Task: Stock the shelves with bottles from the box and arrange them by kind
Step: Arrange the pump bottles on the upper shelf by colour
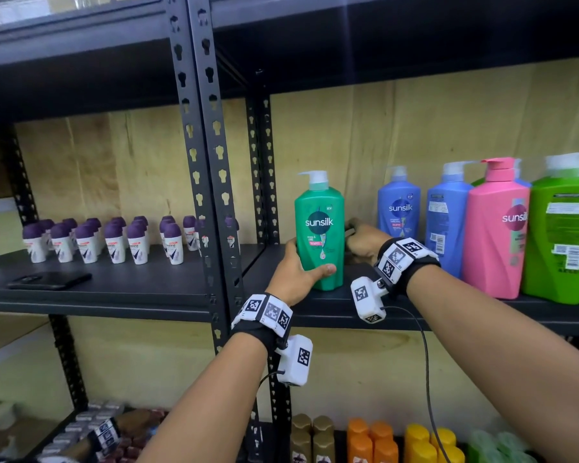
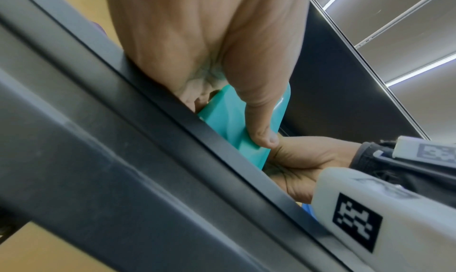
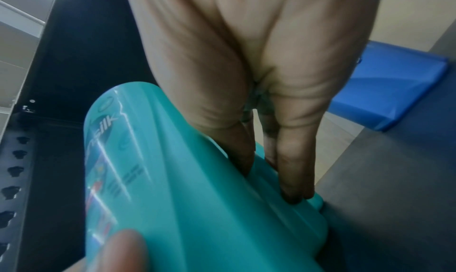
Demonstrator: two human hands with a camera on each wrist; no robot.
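Left hand: the left hand (image 1: 293,274) wraps the lower left side of the green bottle, thumb (image 1: 325,270) laid across the front near the base, the other fingers curled round behind; the left wrist view shows that thumb (image 2: 259,120) pressed on the teal-green plastic.
Right hand: the right hand (image 1: 365,242) reaches round the bottle's right side, its fingers curled behind it; in the right wrist view the fingertips (image 3: 293,188) press against the bottle's wall.
Green bottle: a green Sunsilk pump bottle (image 1: 320,235) stands upright on the shelf (image 1: 315,315), at the left end of the right-hand bay, held between both hands, label facing out.
Wrist gear: each wrist carries a black band with white marker tiles and a white camera block; a thin black cable hangs from the right one.
Row to the right: a green pump bottle (image 1: 562,235), a pink one (image 1: 497,235) and two blue ones (image 1: 447,218) (image 1: 398,208) stand in line, the nearest blue one apart from the held bottle by a gap that the right hand fills.
Left bay: small white roll-on bottles with purple caps (image 1: 114,238) stand in rows further back on the shelf, with a dark phone (image 1: 49,280) lying flat in front of them.
Lower shelf: gold, orange, yellow and pale green bottles (image 1: 378,442) stand in groups below.
Back: a plywood panel (image 1: 348,128) closes the rack behind the bottles.
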